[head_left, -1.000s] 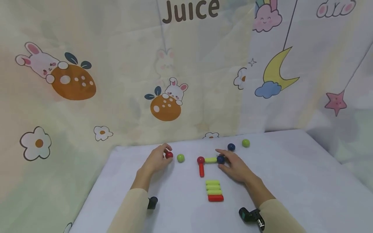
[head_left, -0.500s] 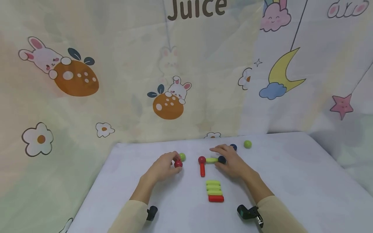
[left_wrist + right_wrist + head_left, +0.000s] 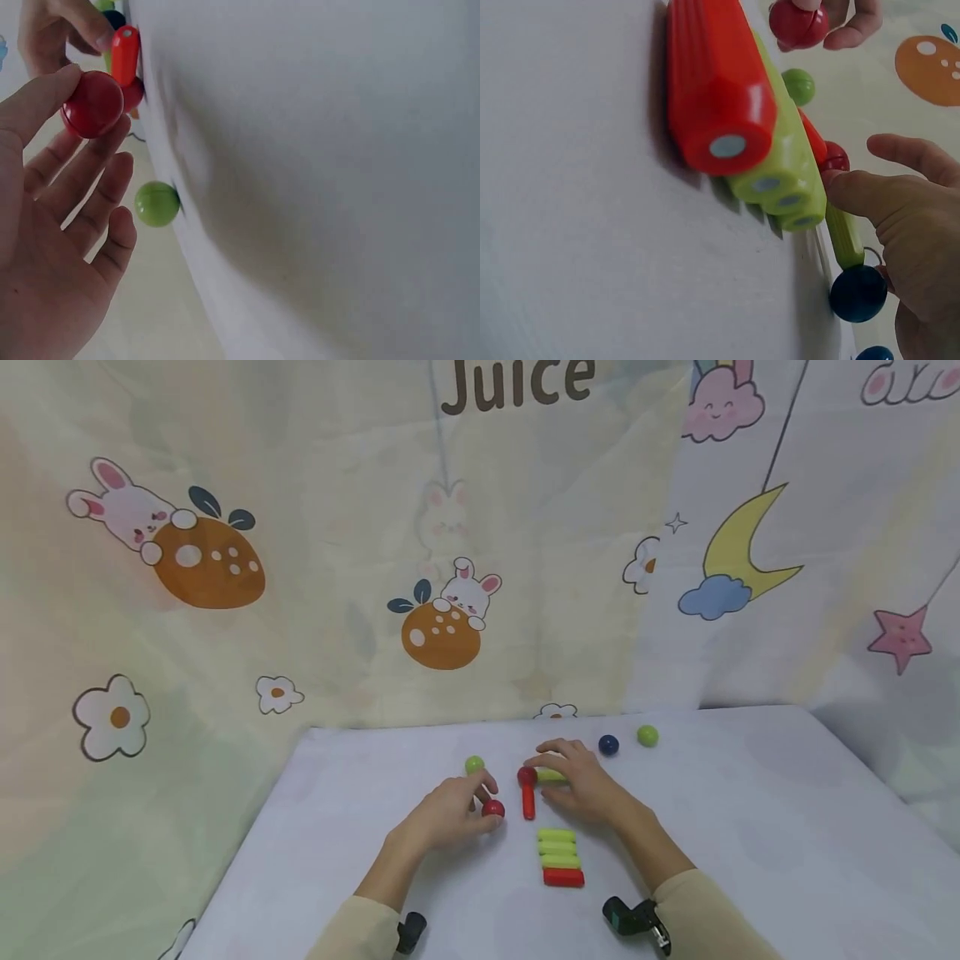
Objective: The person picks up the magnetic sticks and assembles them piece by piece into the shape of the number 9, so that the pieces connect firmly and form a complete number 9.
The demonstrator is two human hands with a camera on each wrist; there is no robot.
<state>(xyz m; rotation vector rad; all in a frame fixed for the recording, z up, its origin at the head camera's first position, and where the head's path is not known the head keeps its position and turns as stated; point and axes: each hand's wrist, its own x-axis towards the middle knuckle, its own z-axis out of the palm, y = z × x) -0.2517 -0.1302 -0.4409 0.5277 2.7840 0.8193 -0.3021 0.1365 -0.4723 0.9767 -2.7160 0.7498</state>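
Observation:
My left hand (image 3: 450, 810) pinches a red ball (image 3: 93, 105) between thumb and fingers, just above the table. A green ball (image 3: 157, 203) lies beyond that hand. My right hand (image 3: 581, 781) spreads loosely over a joined piece, thumb on the near side and fingers on the far side. That piece has a red ball (image 3: 527, 776) at its corner, a red stick (image 3: 528, 802) toward me and a green stick (image 3: 844, 238) running right to a dark blue ball (image 3: 859, 293). In the head view the right hand hides the blue ball. Whether the thumb touches the piece is unclear.
Several green sticks (image 3: 557, 849) and a red stick (image 3: 563, 877) lie side by side in front of the joined piece. Another dark blue ball (image 3: 608, 744) and a green ball (image 3: 648, 735) sit at the back right. A printed cloth (image 3: 337, 568) hangs behind the table.
My left hand has carried the red ball right and nearer to me, toward the joined piece. My right hand has shifted left from the blue ball along the green stick toward the corner ball.

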